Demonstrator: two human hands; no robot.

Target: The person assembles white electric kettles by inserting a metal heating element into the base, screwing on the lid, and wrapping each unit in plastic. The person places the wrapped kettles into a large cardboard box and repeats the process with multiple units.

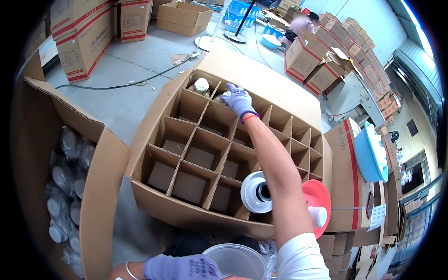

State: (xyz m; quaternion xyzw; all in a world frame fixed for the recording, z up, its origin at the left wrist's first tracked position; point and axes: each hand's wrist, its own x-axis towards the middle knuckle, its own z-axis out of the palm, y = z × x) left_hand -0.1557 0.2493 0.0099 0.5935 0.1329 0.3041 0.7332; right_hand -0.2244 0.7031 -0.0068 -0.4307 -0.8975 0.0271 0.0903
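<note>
My right hand (239,100), in a purple knit glove, reaches to the far row of a divided cardboard box (161,184). Its fingers close around the white top of a bottle, which is mostly hidden in its compartment. Left of it, another bottle with a white cap (201,85) stands in the corner compartment. My left hand (183,268), gloved alike, lies bent against the near side of a translucent plastic tub (235,256) at the lower edge, its fingertips partly cut off. A white round piece with a dark centre (251,196) is at the box's front, partly behind my right forearm.
An open carton of plastic-wrapped, white-capped containers (59,177) stands at left. On the right are a red basin (324,196) with a white cup, a taped carton (343,172) and a blue basin (368,151). A cable (121,87) crosses the floor. Someone works far off among stacked cartons.
</note>
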